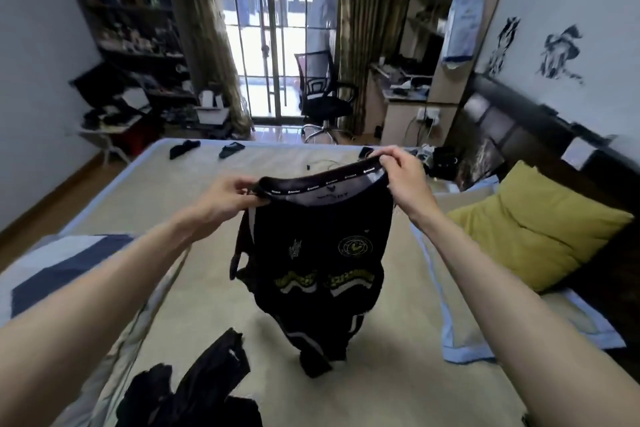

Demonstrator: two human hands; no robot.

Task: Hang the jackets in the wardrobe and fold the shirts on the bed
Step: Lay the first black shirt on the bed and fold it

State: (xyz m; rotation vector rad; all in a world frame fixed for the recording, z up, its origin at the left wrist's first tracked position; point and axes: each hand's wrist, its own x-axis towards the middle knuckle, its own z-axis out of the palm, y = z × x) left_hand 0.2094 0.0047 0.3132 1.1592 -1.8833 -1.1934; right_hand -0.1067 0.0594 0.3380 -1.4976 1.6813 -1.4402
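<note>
Both the left hand [231, 191] and the right hand [401, 166] pinch the collar of a black shirt [311, 263], holding it up over the bed [194, 291], its lower end touching the sheet.

A yellow pillow [540, 229] lies near an office chair [322, 94].

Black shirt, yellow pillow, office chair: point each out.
black shirt [311, 274], head view, chest under the round badge
yellow pillow [540, 225], head view, middle of the cover
office chair [317, 80], head view, mesh backrest
</note>
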